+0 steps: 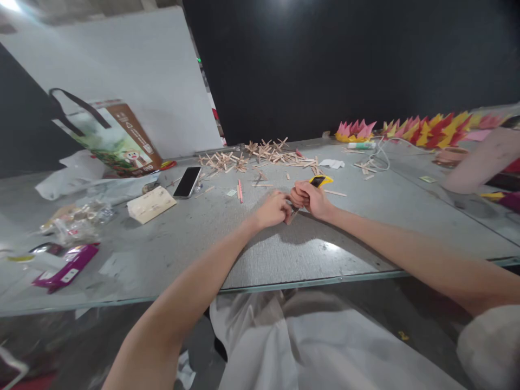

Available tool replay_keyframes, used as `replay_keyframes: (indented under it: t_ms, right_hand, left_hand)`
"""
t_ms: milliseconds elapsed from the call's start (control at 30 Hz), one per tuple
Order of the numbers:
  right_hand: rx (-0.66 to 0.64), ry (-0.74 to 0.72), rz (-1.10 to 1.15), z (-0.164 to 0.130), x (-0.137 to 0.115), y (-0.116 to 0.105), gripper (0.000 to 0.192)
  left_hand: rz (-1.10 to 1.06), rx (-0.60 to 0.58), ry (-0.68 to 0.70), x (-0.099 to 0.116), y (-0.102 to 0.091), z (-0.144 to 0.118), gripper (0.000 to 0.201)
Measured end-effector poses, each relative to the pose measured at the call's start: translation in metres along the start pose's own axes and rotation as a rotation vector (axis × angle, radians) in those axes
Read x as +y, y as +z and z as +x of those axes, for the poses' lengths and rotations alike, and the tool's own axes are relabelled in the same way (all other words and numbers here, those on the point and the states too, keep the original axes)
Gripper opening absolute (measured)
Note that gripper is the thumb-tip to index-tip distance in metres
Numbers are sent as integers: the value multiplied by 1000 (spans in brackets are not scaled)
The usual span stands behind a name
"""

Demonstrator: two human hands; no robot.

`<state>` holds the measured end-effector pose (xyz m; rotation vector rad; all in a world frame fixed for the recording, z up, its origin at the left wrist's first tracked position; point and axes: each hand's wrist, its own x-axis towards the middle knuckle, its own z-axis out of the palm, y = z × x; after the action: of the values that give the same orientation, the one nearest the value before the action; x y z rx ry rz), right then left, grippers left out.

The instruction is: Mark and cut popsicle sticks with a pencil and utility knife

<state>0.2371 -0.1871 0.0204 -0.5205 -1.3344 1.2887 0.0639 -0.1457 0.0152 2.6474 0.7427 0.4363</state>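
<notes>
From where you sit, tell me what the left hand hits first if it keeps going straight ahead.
Probably the right hand with its yellow cutter; the left hand is nearly against it already.

right hand (312, 198): fingers curl over a yellow cutter (320, 180); only its far end shows, the blade is hidden.
left hand (274, 209): whatever it pinches is covered by the fingers; too small to name.
gap between hands: a thin pale piece (291, 214), too small to identify.
stick pile (260, 153): single sticks blur together; no count possible.
bag (116, 138): print too small to read, lower edge hidden behind plastic.
wrappers (77, 216): contents blurred.
purple pack (67, 271): label unreadable.
blurred shape at right (481, 162): pale, out of focus, cut off by the edge.
paper points (426, 129): far end smeared at the edge.
</notes>
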Motion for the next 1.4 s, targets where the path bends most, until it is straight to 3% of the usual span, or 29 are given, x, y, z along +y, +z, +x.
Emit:
replay_keyframes:
  t_ms: [233, 400, 667, 833, 1400]
  right_hand:
    - [13, -4, -18, 0, 0, 1, 61]
    - [8, -6, -24, 0, 0, 1, 61]
    - [10, -5, -23, 2, 2, 0, 63]
    - [10, 1, -4, 1, 4, -2, 61]
    - [-9, -10, -10, 0, 3, -1, 58]
  left_hand:
    - [55, 157, -21, -12, 3, 3, 51]
    - [147, 70, 13, -18, 7, 2, 60]
    - [158, 25, 12, -18, 9, 3, 66]
    - [145, -2, -32, -16, 10, 2, 62]
    - [143, 110, -114, -6, -6, -5, 37]
